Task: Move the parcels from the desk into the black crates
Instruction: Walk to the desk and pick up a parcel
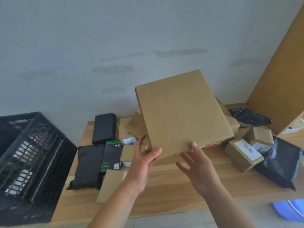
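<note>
The black slatted plastic crate (28,160) waits far left of the wooden tabletop (172,186). The left hand (141,163) pinches the flat brown cardboard parcel's (182,112) near corner; the right hand (199,168), fingers spread, merely touches its edge. Raised and tilted, it could slip.

Pale grey wall (115,38) behind light wooden desk (172,186).
</note>
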Demonstrator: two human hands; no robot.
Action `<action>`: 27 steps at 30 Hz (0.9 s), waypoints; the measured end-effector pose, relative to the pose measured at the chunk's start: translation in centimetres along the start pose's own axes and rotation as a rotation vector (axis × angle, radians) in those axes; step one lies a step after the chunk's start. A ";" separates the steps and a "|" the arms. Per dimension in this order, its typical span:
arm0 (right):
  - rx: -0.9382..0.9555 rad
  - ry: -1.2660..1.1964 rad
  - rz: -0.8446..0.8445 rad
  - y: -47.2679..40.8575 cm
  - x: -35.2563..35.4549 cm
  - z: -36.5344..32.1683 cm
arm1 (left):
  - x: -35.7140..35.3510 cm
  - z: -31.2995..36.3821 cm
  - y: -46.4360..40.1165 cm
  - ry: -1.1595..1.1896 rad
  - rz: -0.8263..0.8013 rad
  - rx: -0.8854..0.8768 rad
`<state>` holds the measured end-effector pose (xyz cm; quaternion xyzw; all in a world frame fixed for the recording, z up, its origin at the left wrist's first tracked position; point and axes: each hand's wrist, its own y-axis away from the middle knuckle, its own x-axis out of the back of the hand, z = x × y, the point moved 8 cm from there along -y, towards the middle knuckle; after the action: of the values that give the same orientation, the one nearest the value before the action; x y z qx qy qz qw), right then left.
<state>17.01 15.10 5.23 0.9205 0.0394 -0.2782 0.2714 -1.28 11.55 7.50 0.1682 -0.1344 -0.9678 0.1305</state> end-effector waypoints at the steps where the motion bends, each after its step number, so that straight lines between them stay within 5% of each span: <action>1: 0.012 0.005 -0.021 0.5 -0.8 0.5 | 1.2 -0.1 1.0 0.014 -0.001 -0.012; 8: 0.105 0.139 -0.146 3.4 -6.0 4.6 | 9.3 -1.2 6.4 0.135 -0.029 0.028; 16: 0.557 0.653 -0.240 7.3 -12.4 3.7 | 24.7 0.6 12.5 0.479 0.276 0.084; 23: 0.781 1.069 -0.282 9.4 -17.5 4.9 | 30.2 4.3 16.9 0.667 0.222 0.074; 27: 1.461 1.443 -0.232 12.3 -20.5 6.5 | 28.7 5.3 19.0 0.673 0.205 0.086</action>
<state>-0.68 2.88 17.55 0.7993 0.1028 0.3594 -0.4706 -25.38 -13.52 9.69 0.4688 -0.1404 -0.8334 0.2568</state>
